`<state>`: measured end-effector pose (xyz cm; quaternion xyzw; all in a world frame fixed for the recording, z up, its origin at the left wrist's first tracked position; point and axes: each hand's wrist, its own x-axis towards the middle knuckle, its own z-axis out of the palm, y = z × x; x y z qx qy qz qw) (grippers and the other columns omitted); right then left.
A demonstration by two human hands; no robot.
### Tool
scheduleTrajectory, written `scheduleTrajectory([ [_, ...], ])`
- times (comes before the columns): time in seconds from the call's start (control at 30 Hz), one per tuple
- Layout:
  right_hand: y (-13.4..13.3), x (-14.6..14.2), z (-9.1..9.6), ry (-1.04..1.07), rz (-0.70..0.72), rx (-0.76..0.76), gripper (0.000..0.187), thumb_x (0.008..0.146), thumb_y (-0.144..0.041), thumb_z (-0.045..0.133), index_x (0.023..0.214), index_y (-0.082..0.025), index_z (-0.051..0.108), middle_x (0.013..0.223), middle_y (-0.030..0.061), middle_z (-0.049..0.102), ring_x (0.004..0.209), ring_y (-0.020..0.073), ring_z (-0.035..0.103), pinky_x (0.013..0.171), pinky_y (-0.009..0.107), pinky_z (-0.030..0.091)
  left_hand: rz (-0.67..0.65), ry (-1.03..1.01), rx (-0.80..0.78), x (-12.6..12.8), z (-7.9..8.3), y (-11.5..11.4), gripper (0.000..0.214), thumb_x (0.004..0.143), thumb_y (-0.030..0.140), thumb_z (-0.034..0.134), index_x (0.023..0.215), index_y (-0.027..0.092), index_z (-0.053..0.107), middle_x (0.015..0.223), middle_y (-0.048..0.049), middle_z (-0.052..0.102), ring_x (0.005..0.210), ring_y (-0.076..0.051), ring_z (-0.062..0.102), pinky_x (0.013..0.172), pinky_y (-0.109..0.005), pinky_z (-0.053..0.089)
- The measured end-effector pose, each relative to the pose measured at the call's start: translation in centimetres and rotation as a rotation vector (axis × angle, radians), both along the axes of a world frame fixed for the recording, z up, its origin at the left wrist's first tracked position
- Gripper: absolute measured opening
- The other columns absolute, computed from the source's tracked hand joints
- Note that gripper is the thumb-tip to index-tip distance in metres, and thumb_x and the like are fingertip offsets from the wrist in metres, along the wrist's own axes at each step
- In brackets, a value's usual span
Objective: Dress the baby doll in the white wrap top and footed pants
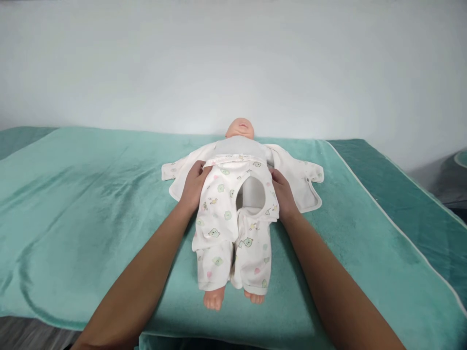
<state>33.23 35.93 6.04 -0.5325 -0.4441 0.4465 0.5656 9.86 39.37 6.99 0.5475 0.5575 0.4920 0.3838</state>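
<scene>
A baby doll point(240, 128) lies on its back, head at the far side and bare feet towards me. White printed baby pants point(219, 214) with an open crotch cover its legs and reach up to its grey-white torso point(241, 145). My left hand point(196, 183) grips the pants' side near the waist, its thumb on the cloth and other fingers partly hidden. On the opposite side my right hand point(283, 193) is closed at the waist edge, its fingertips tucked behind the fabric. An open white baby jacket point(292, 175) lies spread beneath the doll, sleeves out to both sides.
A green plush blanket point(91, 218) covers the table under the doll. Darker green cloth point(412, 194) lies along the right side beyond a pale seam. Behind the table rises a plain white wall point(233, 58). Wooden floor point(29, 333) shows at the lower left.
</scene>
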Motion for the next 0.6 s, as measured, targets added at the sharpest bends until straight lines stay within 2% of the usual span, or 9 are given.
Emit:
scheduleTrajectory([
  [0.07,0.0,-0.1,-0.3,-0.07,-0.067,0.095,0.025,0.078,-0.047,0.071,0.09,-0.027,0.063,0.091,-0.0003,0.071,0.088,0.0218,0.063,0.081,0.037,0.05,0.038,0.001,0.061,0.0,-0.3,0.2,0.016,0.085,0.04,0.062,0.089,0.024,0.06,0.075,0.0031,0.057,0.073,-0.016,0.053,0.07,-0.027,0.043],
  [0.13,0.1,-0.1,-0.6,-0.138,-0.112,0.185,0.023,0.082,-0.044,0.066,0.097,-0.027,0.062,0.097,0.0006,0.071,0.092,0.0213,0.062,0.085,0.037,0.05,0.053,0.006,0.159,0.1,-0.4,0.2,0.015,0.083,0.036,0.064,0.093,0.025,0.061,0.082,0.0023,0.061,0.078,-0.016,0.056,0.072,-0.026,0.045],
  [0.23,0.3,-0.1,-0.7,-0.21,-0.128,0.255,0.021,0.084,-0.04,0.061,0.1,-0.026,0.064,0.099,0.0022,0.069,0.094,0.0222,0.062,0.089,0.039,0.049,0.029,0.075,0.339,0.1,0.2,0.1,0.014,0.085,0.034,0.064,0.096,0.026,0.066,0.1,-0.0019,0.066,0.099,-0.02,0.061,0.088,-0.028,0.049],
  [0.33,0.6,-0.1,-0.5,-0.28,-0.156,0.3,0.019,0.086,-0.037,0.058,0.099,-0.025,0.064,0.102,0.0037,0.068,0.097,0.0232,0.061,0.09,0.04,0.048,-0.064,0.168,0.462,0.1,0.9,0.2,0.012,0.089,0.035,0.062,0.095,0.026,0.068,0.114,-0.0051,0.067,0.116,-0.024,0.058,0.105,-0.034,0.045],
  [0.4,0.9,0.0,-0.3,-0.332,-0.164,0.32,0.017,0.088,-0.037,0.056,0.097,-0.025,0.064,0.103,0.0046,0.067,0.098,0.0235,0.06,0.09,0.039,0.047,-0.126,0.204,0.468,0.0,1.2,0.5,0.014,0.092,0.036,0.059,0.097,0.026,0.068,0.119,-0.0059,0.067,0.12,-0.025,0.057,0.108,-0.036,0.042],
  [0.47,1.3,0.1,-0.2,-0.354,-0.143,0.309,0.017,0.089,-0.038,0.056,0.096,-0.025,0.063,0.1,0.0043,0.067,0.095,0.0232,0.059,0.089,0.039,0.046,-0.143,0.236,0.405,0.1,1.2,1.0,0.019,0.094,0.039,0.055,0.1,0.025,0.066,0.115,-0.0059,0.069,0.113,-0.024,0.059,0.103,-0.036,0.044],
  [0.6,2.6,0.5,-0.1,-0.294,-0.105,0.227,0.019,0.087,-0.043,0.058,0.092,-0.024,0.061,0.088,0.0014,0.066,0.082,0.02,0.056,0.079,0.036,0.045,-0.024,0.211,0.286,0.6,0.8,2.8,0.02,0.095,0.043,0.053,0.092,0.024,0.06,0.087,-0.0016,0.066,0.085,-0.02,0.057,0.083,-0.031,0.045],
])
